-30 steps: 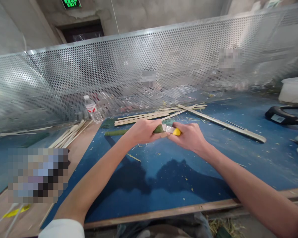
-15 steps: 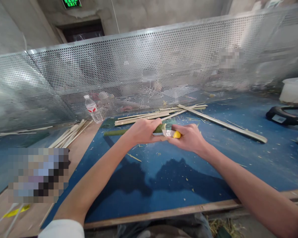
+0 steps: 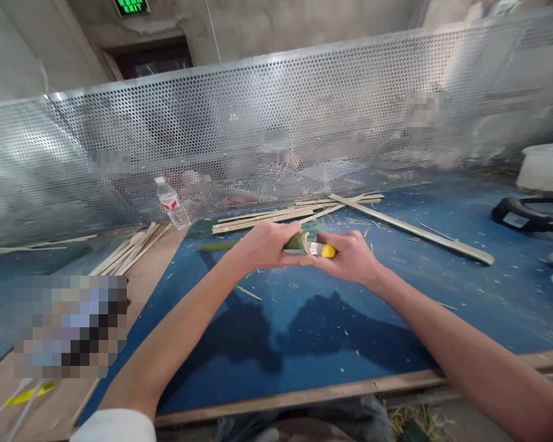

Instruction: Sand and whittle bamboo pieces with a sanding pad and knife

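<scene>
A green bamboo piece (image 3: 296, 240) lies across my left hand (image 3: 265, 244), whose fingers are wrapped round it. Its long end (image 3: 215, 247) sticks out to the left beyond the wrist. My right hand (image 3: 350, 255) is closed round a yellow-handled utility knife (image 3: 328, 250). The knife's metal front meets the cut right end of the bamboo, between the two hands. Fingers hide much of the blade, so how deep it sits cannot be made out. Both hands hover over the blue mat (image 3: 322, 380), casting shadows on it.
Split bamboo strips (image 3: 267, 219) lie behind my hands, and one long strip (image 3: 415, 230) stretches to the right. A water bottle (image 3: 172, 205) stands by a perforated metal screen (image 3: 239, 116). A black-handled object (image 3: 516, 215) and a white tub (image 3: 544, 169) are at the right.
The bamboo's far left end has shifted slightly to the right. Both hands keep nearly the same place and grip.
</scene>
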### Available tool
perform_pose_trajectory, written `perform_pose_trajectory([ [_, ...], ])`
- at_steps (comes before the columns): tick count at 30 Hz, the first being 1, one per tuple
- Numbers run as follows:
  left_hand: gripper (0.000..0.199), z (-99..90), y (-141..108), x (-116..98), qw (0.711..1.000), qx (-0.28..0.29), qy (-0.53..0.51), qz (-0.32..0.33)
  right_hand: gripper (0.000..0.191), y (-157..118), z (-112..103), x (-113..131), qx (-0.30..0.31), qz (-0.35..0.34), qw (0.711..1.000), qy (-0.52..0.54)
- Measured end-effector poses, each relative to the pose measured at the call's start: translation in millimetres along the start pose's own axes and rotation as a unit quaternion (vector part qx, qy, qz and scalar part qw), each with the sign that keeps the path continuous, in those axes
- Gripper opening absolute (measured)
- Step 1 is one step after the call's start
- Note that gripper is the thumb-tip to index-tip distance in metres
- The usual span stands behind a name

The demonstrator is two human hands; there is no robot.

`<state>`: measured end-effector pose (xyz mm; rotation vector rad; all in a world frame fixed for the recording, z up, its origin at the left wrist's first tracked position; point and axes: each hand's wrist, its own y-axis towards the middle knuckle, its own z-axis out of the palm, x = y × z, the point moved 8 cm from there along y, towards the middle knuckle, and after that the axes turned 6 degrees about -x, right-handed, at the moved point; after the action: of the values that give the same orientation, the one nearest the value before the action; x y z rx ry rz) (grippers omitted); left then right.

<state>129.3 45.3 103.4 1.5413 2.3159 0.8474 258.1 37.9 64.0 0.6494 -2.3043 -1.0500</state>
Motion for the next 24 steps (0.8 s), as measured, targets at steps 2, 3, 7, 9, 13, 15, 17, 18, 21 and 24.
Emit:
perform_pose_trajectory([
  [2,0.057,0.6,-0.3,0.6,1.0,0.004,-0.007,-0.002,0.049,-0.6,0.4,1.2,0.003,-0.012,1.0,0.004],
  [3,0.057,1.1,-0.4,0.8,1.0,0.004,-0.009,-0.003,0.05,-0.9,0.4,1.7,0.003,-0.017,1.0,0.004],
  [7,0.056,3.4,-0.6,1.1,1.0,0.005,-0.015,-0.005,0.054,-1.2,1.0,3.0,0.004,-0.036,0.999,0.007],
  [9,0.056,4.0,-0.7,0.4,1.0,0.006,-0.021,-0.002,0.055,-1.1,1.3,3.2,0.006,-0.04,0.999,0.011],
  [13,0.054,3.3,-0.6,-2.2,0.999,0.006,-0.038,0.006,0.056,-0.7,0.7,4.2,0.01,-0.041,0.999,0.022],
  [15,0.053,3.7,-0.7,-3.0,0.999,0.01,-0.04,0.006,0.055,-0.9,2.1,4.8,0.023,-0.042,0.998,0.029],
  [17,0.052,5.1,-1.3,-3.9,0.999,0.019,-0.043,0.01,0.053,-1.7,4.3,5.6,0.037,-0.046,0.998,0.033],
  [18,0.052,6.0,-1.6,-4.4,0.999,0.022,-0.045,0.013,0.052,-2.1,5.3,5.9,0.041,-0.05,0.997,0.034],
  [21,0.046,8.7,-2.9,-5.5,0.998,0.031,-0.048,0.023,0.05,-3.5,7.2,5.6,0.039,-0.057,0.997,0.032],
  [24,0.038,10.3,-3.7,-6.2,0.998,0.03,-0.038,0.029,0.049,-3.7,5.7,4.8,0.018,-0.053,0.998,0.018],
])
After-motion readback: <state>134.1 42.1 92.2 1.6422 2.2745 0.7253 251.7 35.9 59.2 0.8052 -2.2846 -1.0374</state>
